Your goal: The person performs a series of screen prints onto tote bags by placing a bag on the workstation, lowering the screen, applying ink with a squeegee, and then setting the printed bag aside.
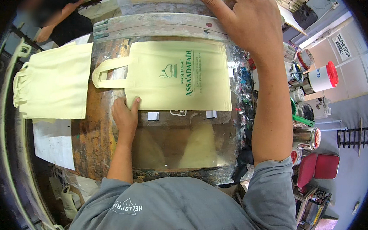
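Note:
A pale yellow cloth tote bag (148, 77) with a green print lies flat on the worn work board (97, 133), its handles toward the left. My left hand (125, 116) rests at the bag's near left corner, thumb on the cloth and fingers spread apart beside it. At the far edge, my right hand (255, 25) grips the wooden-edged screen printing frame (163, 28), which stands raised beyond the bag. Its fingertips are partly cut off by the top of the picture.
More yellow tote bags (59, 81) lie stacked at the left, over a white sheet (55, 143). Several jars and cans, one with a red lid (332, 74), line the right side. A red chair (326, 166) stands at the right. Another person (58, 8) is at the far left.

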`<state>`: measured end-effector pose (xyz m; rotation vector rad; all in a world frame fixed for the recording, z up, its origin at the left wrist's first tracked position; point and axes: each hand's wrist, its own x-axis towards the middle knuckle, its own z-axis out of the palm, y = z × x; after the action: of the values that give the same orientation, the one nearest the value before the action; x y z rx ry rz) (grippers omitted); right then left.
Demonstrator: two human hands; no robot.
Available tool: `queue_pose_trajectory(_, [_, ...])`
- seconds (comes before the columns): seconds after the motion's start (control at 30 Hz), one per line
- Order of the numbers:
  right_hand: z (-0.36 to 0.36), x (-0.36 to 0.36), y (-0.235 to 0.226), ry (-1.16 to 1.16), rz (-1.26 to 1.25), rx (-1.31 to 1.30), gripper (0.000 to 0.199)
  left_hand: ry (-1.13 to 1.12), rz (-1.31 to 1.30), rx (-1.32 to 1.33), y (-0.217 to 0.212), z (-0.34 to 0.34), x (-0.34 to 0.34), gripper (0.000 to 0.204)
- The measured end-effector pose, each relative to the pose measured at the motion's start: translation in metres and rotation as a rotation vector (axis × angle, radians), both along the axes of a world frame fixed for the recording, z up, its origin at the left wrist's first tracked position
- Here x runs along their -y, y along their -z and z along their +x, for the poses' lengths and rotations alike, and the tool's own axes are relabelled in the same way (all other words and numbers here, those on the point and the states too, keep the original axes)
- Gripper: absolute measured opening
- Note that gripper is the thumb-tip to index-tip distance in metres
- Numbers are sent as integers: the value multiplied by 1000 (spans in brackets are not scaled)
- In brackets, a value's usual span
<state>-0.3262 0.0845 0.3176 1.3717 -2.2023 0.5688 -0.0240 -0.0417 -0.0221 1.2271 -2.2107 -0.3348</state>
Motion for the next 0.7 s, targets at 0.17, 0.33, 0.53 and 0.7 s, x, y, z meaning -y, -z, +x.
queue_pose_trajectory(0.17, [-4, -4, 3, -51, 50, -121, 75, 29, -189, -155, -39, -12, 24, 29])
queue_pose_trajectory(0.33, [-3, -8, 13, -110, -178, -162, 64, 198, -89, -304, -152, -36, 65, 27])
queue_pose_trajectory(0.53, [-3, -15, 29, -103, -107, -183, 67, 321, -216, -371, -190, 110, 254, 32])
queue_pose_trajectory(0.7, [-7, -7, 28, -127, -211, -229, 71, -298, 67, -270, -220, 231, 359, 54])
